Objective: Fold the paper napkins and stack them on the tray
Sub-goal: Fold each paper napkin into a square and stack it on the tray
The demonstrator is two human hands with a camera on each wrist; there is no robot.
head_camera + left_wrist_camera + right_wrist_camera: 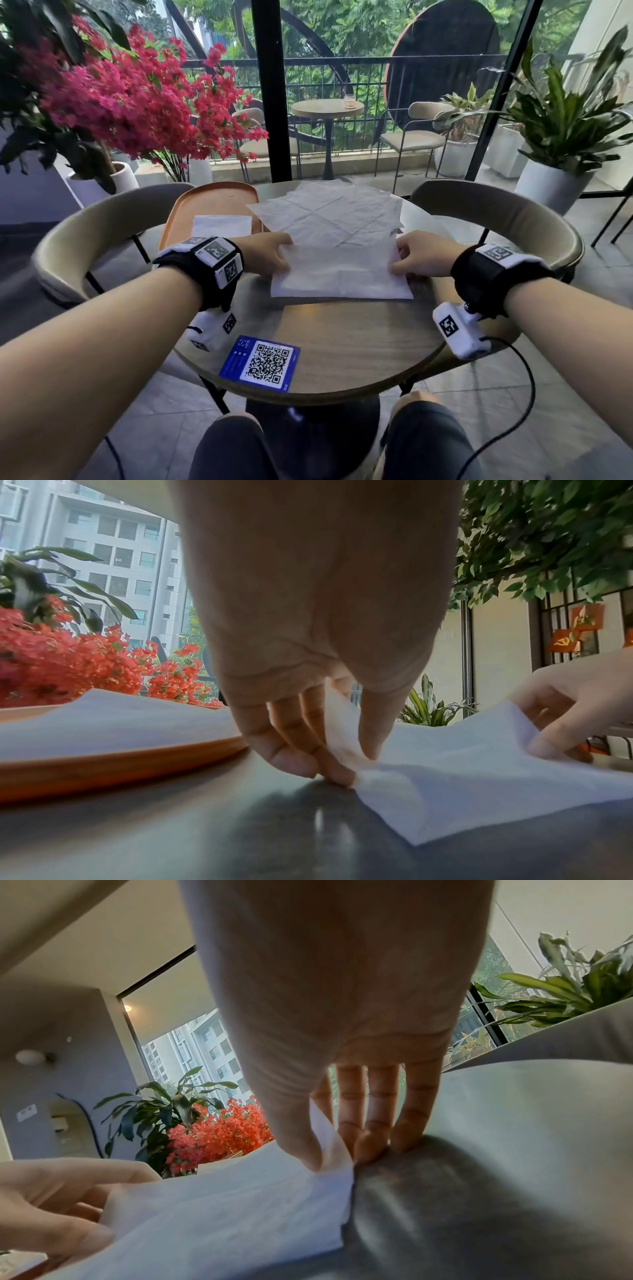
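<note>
A white paper napkin point(339, 274) lies folded in half on the round wooden table point(342, 339), in front of me. My left hand point(270, 253) pinches its left edge between thumb and fingers point(342, 767). My right hand point(411, 257) pinches its right edge in the same way point(329, 1153). Behind it lies a loose pile of unfolded napkins point(325, 212). An orange tray point(212, 202) sits at the table's back left with one folded napkin point(222, 226) on it point(113, 723).
A blue QR card point(262, 363) lies near the table's front edge. Curved beige chairs point(102, 226) stand left and right of the table. Potted plants and red flowers point(137, 99) stand behind, before a glass wall.
</note>
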